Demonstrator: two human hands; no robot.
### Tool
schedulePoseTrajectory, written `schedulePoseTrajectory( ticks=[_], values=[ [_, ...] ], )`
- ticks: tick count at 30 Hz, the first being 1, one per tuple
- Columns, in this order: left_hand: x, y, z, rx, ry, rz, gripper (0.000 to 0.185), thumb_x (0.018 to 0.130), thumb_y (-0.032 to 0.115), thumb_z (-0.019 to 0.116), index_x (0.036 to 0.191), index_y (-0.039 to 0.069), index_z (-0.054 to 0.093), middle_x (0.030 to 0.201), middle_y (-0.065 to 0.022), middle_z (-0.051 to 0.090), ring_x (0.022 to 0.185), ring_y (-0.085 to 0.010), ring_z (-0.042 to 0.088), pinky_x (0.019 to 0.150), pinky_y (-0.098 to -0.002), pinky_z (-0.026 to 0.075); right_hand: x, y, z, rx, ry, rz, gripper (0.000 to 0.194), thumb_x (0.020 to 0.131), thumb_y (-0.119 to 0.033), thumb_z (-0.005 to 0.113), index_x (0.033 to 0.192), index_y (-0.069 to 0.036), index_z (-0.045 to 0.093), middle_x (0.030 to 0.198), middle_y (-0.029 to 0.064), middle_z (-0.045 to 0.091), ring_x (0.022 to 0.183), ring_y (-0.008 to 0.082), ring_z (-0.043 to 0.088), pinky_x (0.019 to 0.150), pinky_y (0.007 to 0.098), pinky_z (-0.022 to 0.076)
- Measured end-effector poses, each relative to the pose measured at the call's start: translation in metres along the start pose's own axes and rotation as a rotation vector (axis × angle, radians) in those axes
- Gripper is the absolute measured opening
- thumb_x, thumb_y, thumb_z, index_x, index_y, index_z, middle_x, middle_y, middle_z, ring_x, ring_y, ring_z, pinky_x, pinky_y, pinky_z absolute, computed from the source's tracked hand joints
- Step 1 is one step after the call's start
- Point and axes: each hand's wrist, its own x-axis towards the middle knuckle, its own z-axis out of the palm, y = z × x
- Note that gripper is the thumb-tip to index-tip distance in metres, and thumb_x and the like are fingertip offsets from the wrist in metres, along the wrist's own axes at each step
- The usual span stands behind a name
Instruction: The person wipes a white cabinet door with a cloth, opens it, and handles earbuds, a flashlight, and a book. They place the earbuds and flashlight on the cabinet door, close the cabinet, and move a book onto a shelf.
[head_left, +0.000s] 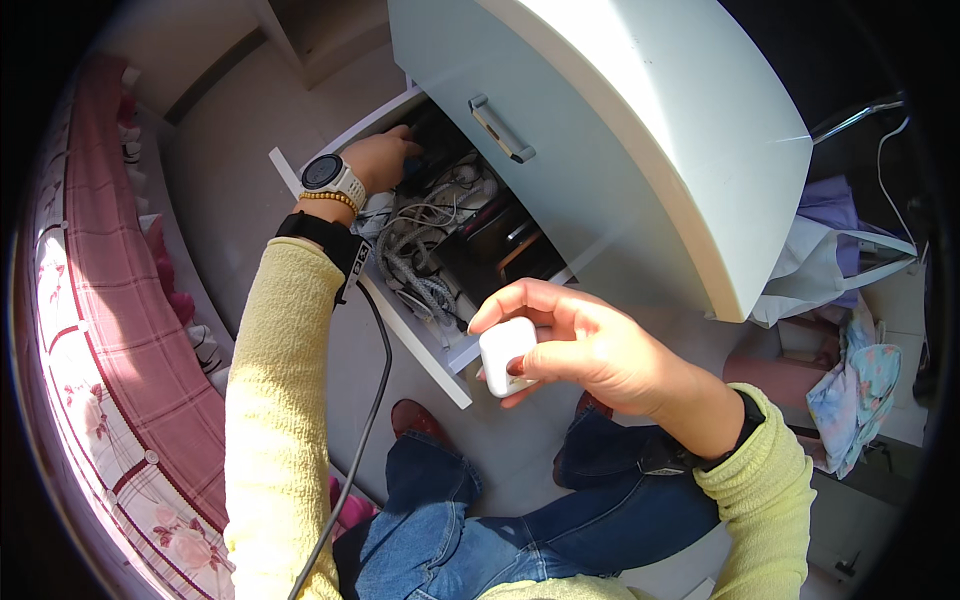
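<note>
My right hand (585, 345) grips a small white rounded case (508, 356), which looks like a wireless earbud case, above the front corner of a pulled-out drawer (420, 360). At the drawer's far left part, my left hand (382, 161) reaches down inside. Its fingertips are in shadow beside dark items, so what they touch is unclear. Coiled white and grey cables (420, 240) fill the drawer's middle. Next to them lies a dark section with several flat objects (510, 247), hard to make out.
A cabinet with a grey-blue door and metal handle (501, 129) stands over the drawer. On the left is a bed with a pink plaid cover (112, 300). White and purple bags (810, 247) hang at right. A black cable (367, 405) trails from my left wrist.
</note>
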Motion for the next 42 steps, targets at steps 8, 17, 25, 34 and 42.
schedulePoseTrajectory(
  ticks=[8, 17, 25, 34, 42],
  values=[
    [0.009, 0.030, -0.001, 0.223, -0.011, -0.145, 0.053, 0.080, -0.001, 0.059, 0.132, 0.012, 0.062, 0.137, -0.0086, 0.058, 0.120, -0.0327, 0.060, 0.095, -0.0420, 0.053, 0.001, -0.002, -0.005, 0.024, -0.013, -0.016, 0.024, 0.090, -0.011, 0.070, 0.111, -0.006, 0.058, 0.098, 0.0043, 0.061, 0.088, 0.0144, 0.066, 0.074, 0.0284, 0.0531],
    [-0.034, 0.011, -0.026, -0.096, 0.209, -0.078, 0.036, 0.086, 0.013, 0.070, 0.121, 0.008, 0.067, 0.124, -0.0134, 0.061, 0.109, -0.0298, 0.063, 0.091, -0.0374, 0.053, 0.001, 0.004, -0.007, -0.031, 0.095, -0.062, 0.024, 0.089, -0.027, 0.076, 0.093, -0.011, 0.058, 0.079, 0.0011, 0.060, 0.068, 0.0084, 0.057, 0.059, 0.0238, 0.0449],
    [-0.157, 0.076, -0.035, -1.256, 0.047, 0.524, 0.036, 0.092, -0.001, 0.065, 0.128, 0.005, 0.062, 0.106, -0.0047, 0.064, 0.074, -0.0094, 0.059, 0.068, -0.0237, 0.053, 0.007, -0.006, -0.004, 0.059, 0.084, 0.064, 0.046, 0.099, -0.055, 0.054, 0.100, -0.009, 0.057, 0.067, 0.0006, 0.051, 0.055, 0.0107, 0.048, 0.053, 0.0266, 0.0414],
    [-0.173, 0.111, -0.022, -1.301, 0.086, 0.736, 0.050, 0.087, 0.017, 0.070, 0.135, 0.009, 0.062, 0.108, -0.0065, 0.057, 0.100, -0.0172, 0.057, 0.085, -0.0306, 0.049, 0.003, -0.001, 0.007, -0.097, -0.056, -0.069, 0.032, 0.099, -0.026, 0.065, 0.120, -0.004, 0.058, 0.094, 0.0093, 0.070, 0.061, 0.0061, 0.054, 0.057, 0.0197, 0.0425],
    [-0.174, 0.126, -0.004, -1.708, 0.013, 0.302, 0.034, 0.093, 0.017, 0.073, 0.114, 0.004, 0.049, 0.103, -0.0061, 0.062, 0.091, -0.0122, 0.065, 0.075, -0.0284, 0.056, 0.002, -0.003, 0.007, -0.155, 0.068, -0.160, 0.033, 0.105, -0.033, 0.052, 0.122, -0.004, 0.056, 0.091, 0.0101, 0.068, 0.062, 0.0062, 0.053, 0.055, 0.0198, 0.0418]
  ],
)
